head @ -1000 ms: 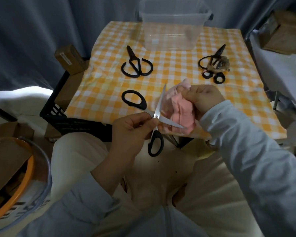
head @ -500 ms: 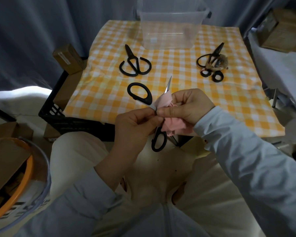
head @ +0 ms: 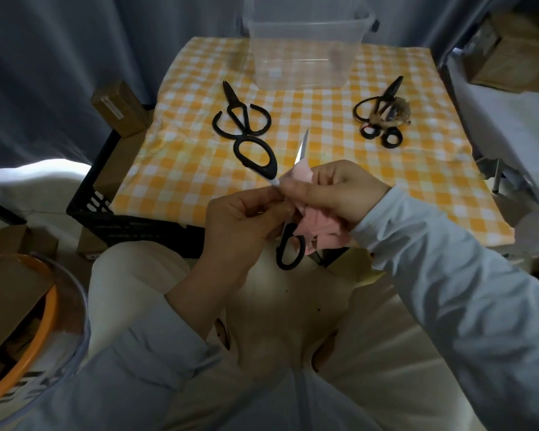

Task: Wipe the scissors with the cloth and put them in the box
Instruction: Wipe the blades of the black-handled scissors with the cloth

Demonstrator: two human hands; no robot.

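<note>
Two hands sit almost as half a second ago: the left hand (head: pixel 246 219) pinches the open scissors (head: pixel 269 169) at the pivot, the right hand (head: pixel 339 194) stays clamped on the pink cloth (head: pixel 318 222) round one blade's base, over the table's (head: pixel 199 157) near edge, well apart from the box (head: pixel 305 57).

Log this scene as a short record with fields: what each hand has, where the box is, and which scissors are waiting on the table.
Left hand: pinches open black-handled steel scissors near the pivot
Right hand: holds crumpled pink cloth around one blade
Box: clear plastic box at the far edge of the yellow checked tablecloth, no scissors visible inside
Waiting: all-black scissors on the left, dark scissors on the right, both lying on the tablecloth
</note>
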